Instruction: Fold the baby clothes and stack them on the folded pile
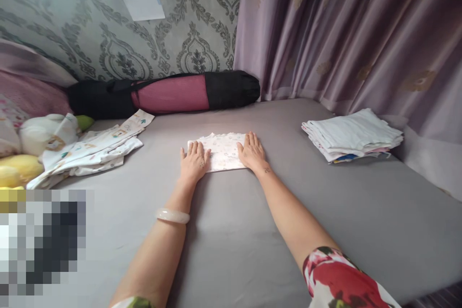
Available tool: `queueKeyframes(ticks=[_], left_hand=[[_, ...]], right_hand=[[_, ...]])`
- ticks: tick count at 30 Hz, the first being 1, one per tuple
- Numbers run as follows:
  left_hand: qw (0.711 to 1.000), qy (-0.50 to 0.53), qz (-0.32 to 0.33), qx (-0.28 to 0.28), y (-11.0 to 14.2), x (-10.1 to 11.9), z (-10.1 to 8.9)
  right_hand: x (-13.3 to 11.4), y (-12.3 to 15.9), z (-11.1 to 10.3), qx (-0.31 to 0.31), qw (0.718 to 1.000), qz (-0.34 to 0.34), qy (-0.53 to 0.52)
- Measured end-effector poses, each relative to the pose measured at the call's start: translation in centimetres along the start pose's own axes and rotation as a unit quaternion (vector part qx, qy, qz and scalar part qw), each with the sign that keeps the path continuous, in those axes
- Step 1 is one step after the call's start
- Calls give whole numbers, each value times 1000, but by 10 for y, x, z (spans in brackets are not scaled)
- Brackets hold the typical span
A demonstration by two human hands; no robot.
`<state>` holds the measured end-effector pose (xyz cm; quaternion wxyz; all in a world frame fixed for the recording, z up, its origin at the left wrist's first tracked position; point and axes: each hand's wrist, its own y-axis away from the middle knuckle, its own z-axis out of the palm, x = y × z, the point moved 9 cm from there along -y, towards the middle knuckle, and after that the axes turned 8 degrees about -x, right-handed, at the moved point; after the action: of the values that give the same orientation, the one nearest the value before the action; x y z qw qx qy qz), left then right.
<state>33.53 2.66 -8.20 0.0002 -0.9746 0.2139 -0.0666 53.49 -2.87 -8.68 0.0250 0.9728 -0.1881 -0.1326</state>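
A small folded white cloth with a faint print (223, 151) lies flat on the grey bed sheet (231, 231). My left hand (194, 160) presses flat on its left end, fingers spread, a pale bangle on the wrist. My right hand (251, 151) rests flat on its right end, fingers together and extended. Neither hand grips anything.
A neat stack of folded white cloths (352, 135) sits to the right near the curtain. A loose pile of printed garments (92, 149) lies to the left beside soft toys (39, 142). A black and pink rolled bag (166, 94) lies along the wall.
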Motion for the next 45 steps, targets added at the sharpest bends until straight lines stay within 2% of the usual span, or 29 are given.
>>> queueKeyframes(ticks=[9, 12, 15, 19, 24, 35, 40, 45], left_hand=[[1000, -5, 6, 17, 1, 1, -4], [998, -9, 12, 54, 3, 7, -11], [995, -12, 43, 84, 6, 23, -15], [997, -14, 70, 40, 6, 40, -3], [998, -15, 62, -11, 5, 42, 7], [998, 5, 61, 11, 5, 40, 5], [994, 16, 100, 32, 8, 53, -3], [990, 29, 137, -9, 10, 67, 3]], right_hand=[[-4, 0, -4, 19, 1000, -4, 2], [-14, 3, -9, 40, 999, -26, 3], [-31, 7, -8, 44, 997, -61, -4], [-43, 11, 3, 17, 996, -82, -14], [-43, 12, 8, 10, 997, -79, -16], [-43, 10, 7, 11, 997, -78, -19], [-57, 16, 3, 9, 993, -117, -25], [-71, 23, 6, -11, 986, -163, -12]])
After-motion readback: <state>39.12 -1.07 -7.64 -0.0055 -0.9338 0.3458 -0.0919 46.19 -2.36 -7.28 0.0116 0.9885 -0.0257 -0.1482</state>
